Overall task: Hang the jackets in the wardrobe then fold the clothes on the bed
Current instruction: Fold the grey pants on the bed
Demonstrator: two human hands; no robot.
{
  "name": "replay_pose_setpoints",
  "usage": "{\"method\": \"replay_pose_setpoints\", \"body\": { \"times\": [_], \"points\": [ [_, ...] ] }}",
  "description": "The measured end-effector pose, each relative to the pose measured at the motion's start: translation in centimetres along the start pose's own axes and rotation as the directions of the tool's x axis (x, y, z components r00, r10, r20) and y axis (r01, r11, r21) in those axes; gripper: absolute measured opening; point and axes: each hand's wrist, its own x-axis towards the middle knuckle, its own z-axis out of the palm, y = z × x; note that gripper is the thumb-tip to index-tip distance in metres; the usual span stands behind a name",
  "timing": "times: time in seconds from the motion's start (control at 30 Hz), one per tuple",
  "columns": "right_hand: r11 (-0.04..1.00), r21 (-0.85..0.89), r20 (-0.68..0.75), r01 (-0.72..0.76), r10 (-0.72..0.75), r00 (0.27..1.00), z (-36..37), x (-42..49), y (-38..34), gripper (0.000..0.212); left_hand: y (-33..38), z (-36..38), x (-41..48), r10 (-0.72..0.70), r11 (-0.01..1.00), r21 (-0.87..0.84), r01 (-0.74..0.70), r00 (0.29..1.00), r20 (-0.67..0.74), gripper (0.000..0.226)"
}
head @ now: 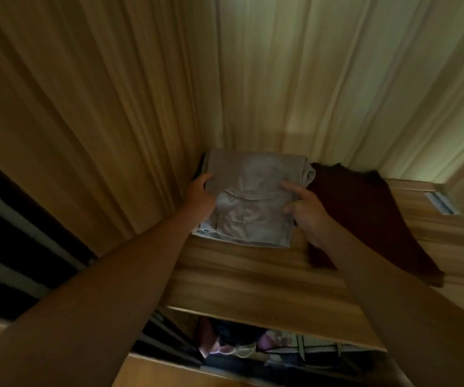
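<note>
Grey folded garment gripped at edges: left hand, right hand.

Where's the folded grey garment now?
Head view: folded grey garment on the wooden shelf, left rear corner, between left hand and right hand, left of the dark red cloth.

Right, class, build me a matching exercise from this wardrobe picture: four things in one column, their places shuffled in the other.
1 folded grey garment
2 dark red cloth
3 left hand
4 hanging clothes

a below the shelf
b on the garment's left edge
c shelf's back left corner
d right of the grey garment

Pairs: 1c, 2d, 3b, 4a
</note>
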Motion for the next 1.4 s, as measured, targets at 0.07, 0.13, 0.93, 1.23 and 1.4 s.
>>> {"method": "replay_pose_setpoints", "body": {
  "times": [0.07,0.13,0.93,1.23,1.4],
  "points": [
    [1.0,-0.015,0.003,0.026,-0.026,1.0,0.5,3.3,-0.7,0.072,0.9,0.0,2.8,0.017,0.999,0.042,-0.015,0.999,-0.034,0.059],
    [0.997,-0.059,0.011,0.054,-0.053,0.999,0.9,6.8,-1.0,0.075,1.4,-0.1,5.8,0.038,0.994,0.102,-0.031,0.997,-0.065,0.063],
    [0.38,-0.903,0.084,0.2,-0.3,0.95,6.7,24.0,8.6,0.095,-8.5,5.1,18.9,0.305,0.53,0.805,-0.266,0.946,0.111,0.067],
    [0.409,-0.838,0.316,0.361,-0.177,0.932,3.1,18.9,6.8,0.078,-6.8,3.0,10.8,0.289,0.403,0.878,-0.26,0.946,0.147,0.06],
    [0.427,-0.794,0.384,0.433,-0.199,0.902,-0.7,11.5,4.8,0.076,-5.2,1.1,4.5,0.186,0.647,0.748,-0.15,0.982,0.036,0.047]
  ]
}}
